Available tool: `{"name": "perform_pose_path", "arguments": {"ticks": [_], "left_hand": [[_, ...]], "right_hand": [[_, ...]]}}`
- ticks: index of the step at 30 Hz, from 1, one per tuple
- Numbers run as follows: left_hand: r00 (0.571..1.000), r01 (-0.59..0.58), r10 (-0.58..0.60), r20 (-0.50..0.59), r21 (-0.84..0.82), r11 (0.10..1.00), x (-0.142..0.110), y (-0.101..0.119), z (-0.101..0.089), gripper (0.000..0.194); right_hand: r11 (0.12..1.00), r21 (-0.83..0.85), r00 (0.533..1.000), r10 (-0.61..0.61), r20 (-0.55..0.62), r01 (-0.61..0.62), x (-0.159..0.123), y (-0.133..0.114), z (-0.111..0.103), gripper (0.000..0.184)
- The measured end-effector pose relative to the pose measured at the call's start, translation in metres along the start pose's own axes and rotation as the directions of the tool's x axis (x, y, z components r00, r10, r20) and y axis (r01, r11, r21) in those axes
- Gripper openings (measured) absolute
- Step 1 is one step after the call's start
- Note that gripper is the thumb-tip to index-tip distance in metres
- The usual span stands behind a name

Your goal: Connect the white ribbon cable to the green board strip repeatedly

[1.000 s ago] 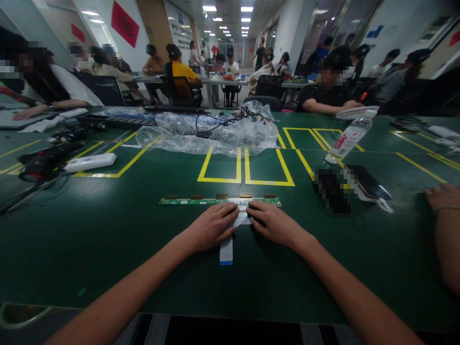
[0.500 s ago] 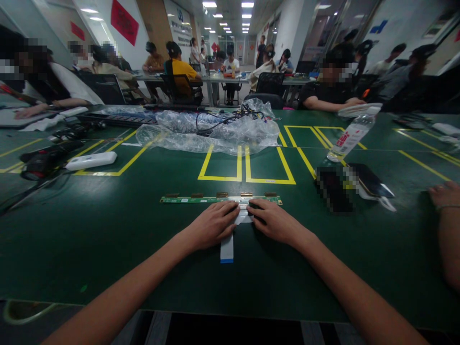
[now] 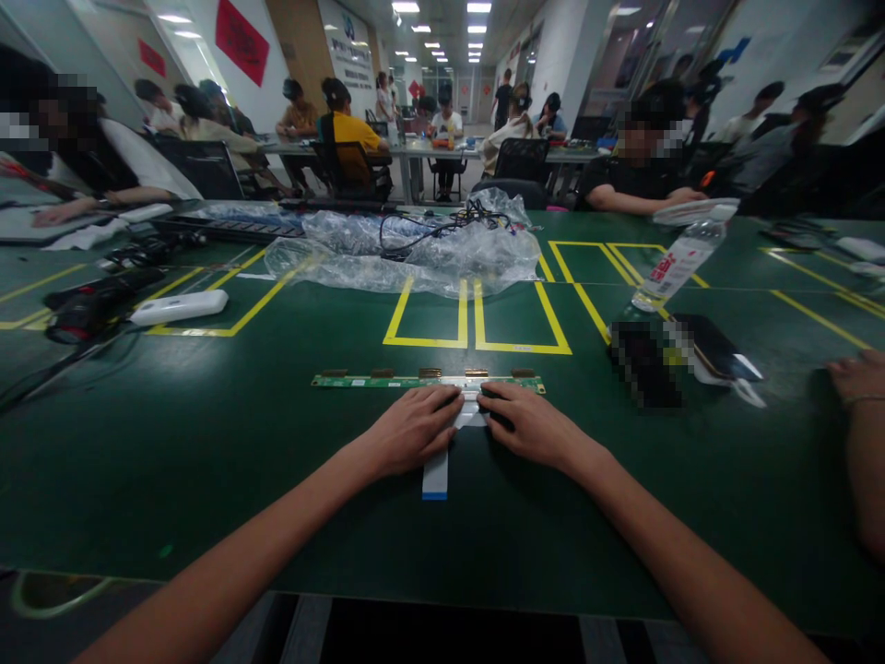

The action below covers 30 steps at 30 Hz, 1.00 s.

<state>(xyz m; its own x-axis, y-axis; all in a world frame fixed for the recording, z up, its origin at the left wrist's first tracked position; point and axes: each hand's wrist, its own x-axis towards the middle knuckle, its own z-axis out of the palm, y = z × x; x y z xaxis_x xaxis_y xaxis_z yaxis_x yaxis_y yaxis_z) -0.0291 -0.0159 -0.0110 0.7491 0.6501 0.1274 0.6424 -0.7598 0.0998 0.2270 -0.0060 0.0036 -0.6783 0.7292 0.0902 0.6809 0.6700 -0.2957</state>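
Observation:
A long, narrow green circuit board (image 3: pixel 359 382) with several brown tabs along its far edge lies across the table in front of me. From its middle a white flat ribbon cable (image 3: pixel 435 475) runs toward me and ends in a blue tip. My left hand (image 3: pixel 415 430) is closed on the cable's left side, close to the board, palm down. On the right side, my right hand (image 3: pixel 531 420) grips the cable at the same place, with its fingertips facing the left ones. The fingers partly cover the joint between cable and board.
Beyond the board lies crumpled clear plastic wrap (image 3: pixel 415 254) with black cables. Yellow tape outlines (image 3: pixel 524 349) mark the green table (image 3: pixel 207 461). To the right are a water bottle (image 3: pixel 681 258) and a phone (image 3: pixel 719 346); a white device (image 3: pixel 180 308) is left. Another person's arm (image 3: pixel 864 433) rests far right.

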Motion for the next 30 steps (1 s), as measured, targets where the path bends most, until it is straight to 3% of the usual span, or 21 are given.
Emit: {"name": "perform_pose_path", "arguments": {"ticks": [20, 30], "left_hand": [[1.0, 0.017, -0.017, -0.006, -0.005, 1.0, 0.001, 0.001, 0.001, 0.05], [0.998, -0.012, 0.002, -0.067, -0.15, 0.989, 0.0, -0.01, -0.001, 0.043]], "right_hand": [[1.0, -0.03, 0.999, -0.01, -0.051, 0.009, 0.001, -0.002, 0.005, 0.043], [0.999, -0.009, 0.996, -0.05, -0.072, 0.049, 0.002, 0.005, 0.004, 0.044]]}}
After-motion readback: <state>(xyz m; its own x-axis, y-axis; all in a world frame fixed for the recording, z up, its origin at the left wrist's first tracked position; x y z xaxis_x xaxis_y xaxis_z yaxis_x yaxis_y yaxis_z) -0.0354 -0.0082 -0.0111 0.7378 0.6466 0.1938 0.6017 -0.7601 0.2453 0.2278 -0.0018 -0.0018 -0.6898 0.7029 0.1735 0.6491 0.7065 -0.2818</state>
